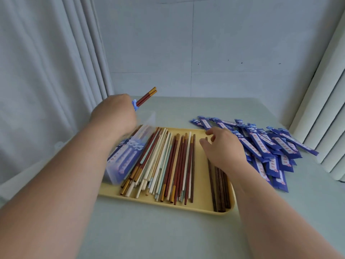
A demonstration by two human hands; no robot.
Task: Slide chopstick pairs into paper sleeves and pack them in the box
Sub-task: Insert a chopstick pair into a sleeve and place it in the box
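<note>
Our left hand [113,113] grips a red-brown chopstick pair [146,97] with gold ends. A bit of blue sleeve shows at the fist, which is raised over the far end of the clear box [128,156]. The box lies at the left edge of the yellow tray [201,202] with sleeved pairs inside. Our right hand [222,146] hovers with loose fingers, holding nothing, just beside the pile of blue sleeves [270,146]. To pack well, we should line the pair up with the box's length and lay it flat beside the others.

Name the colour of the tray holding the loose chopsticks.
The tray is pale yellow, plain with no pattern; the head view shows it clearly.
</note>
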